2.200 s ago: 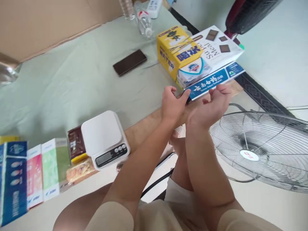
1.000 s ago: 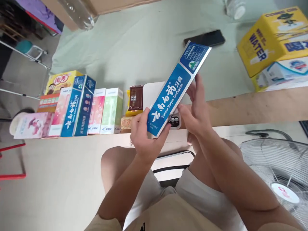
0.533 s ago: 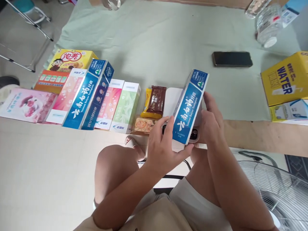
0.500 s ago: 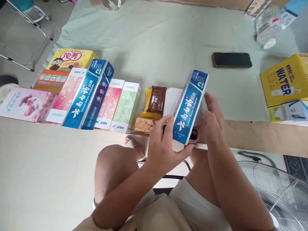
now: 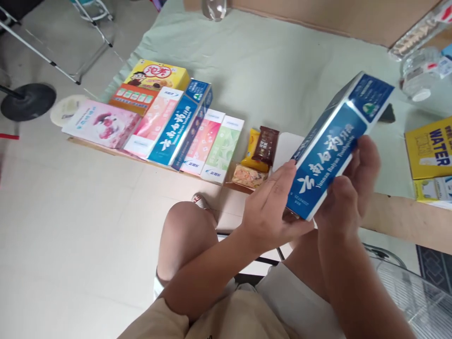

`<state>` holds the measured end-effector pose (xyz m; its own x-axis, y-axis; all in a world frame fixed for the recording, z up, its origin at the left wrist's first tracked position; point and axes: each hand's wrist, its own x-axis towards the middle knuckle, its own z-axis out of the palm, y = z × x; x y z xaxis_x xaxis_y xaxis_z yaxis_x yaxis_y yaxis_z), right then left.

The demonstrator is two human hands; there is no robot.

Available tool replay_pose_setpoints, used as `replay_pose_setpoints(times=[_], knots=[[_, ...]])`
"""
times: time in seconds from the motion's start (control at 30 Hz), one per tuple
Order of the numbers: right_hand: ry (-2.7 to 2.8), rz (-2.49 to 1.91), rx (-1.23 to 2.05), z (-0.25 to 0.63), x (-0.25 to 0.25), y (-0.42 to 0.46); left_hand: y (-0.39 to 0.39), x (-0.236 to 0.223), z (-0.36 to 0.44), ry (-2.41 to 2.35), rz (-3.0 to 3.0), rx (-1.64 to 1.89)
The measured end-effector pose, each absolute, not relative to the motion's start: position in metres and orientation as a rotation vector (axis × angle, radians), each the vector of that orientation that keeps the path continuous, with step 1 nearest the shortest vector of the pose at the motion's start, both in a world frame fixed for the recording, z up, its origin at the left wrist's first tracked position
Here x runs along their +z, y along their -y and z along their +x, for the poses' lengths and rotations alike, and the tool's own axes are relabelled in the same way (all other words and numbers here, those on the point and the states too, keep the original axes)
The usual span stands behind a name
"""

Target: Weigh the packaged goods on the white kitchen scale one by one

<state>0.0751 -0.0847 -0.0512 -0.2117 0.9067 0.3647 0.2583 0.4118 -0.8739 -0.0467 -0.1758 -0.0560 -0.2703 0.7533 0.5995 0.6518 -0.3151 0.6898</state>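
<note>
A blue toothpaste box (image 5: 332, 150) is held tilted above the table's near edge, its lettered face turned up toward me. My left hand (image 5: 270, 207) grips its lower left end, fingers on the side and thumb under the bottom. Along the right side, my right hand (image 5: 348, 188) has its fingers curled against the box. Just left of my left hand lie a brown-wrapped snack (image 5: 266, 145), a yellow packet (image 5: 252, 153) and a clear-wrapped bar (image 5: 248, 176). Partly hidden behind the box is a white, rounded-corner object (image 5: 284, 148).
Leftward stand a green-white box (image 5: 222, 148), pink boxes, a second toothpaste box (image 5: 180, 125), a yellow snack box (image 5: 158, 73) and a pink packet (image 5: 104, 123). At right are a yellow WATER box (image 5: 431, 148) and a plastic bottle (image 5: 418, 75). A fan (image 5: 413, 296) stands below right.
Both hands have raised the toothpaste box nearer to me and moved it rightward; it now looks larger and covers most of the dark phone. The view has shifted left.
</note>
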Motion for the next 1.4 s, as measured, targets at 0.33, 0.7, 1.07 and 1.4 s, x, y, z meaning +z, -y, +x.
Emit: replay_pose_setpoints(times=[0.33,0.7,1.07,1.4], knots=[[1.671,-0.946,1.230,-0.048,-0.039,0.091,0.214,-0.035,-0.185,-1.702,1.376,2.252],[2.163,-1.123,0.885,-0.106,-0.057,0.101,0.218,-0.089,-0.239,-2.287,1.268,1.886],[2.501,-0.967,0.412,-0.100,-0.057,0.098,0.204,-0.096,-0.233,-2.293,1.175,1.873],[2.111,-0.814,0.454,-0.035,-0.026,0.111,0.209,-0.061,-0.204,-2.026,1.135,2.562]])
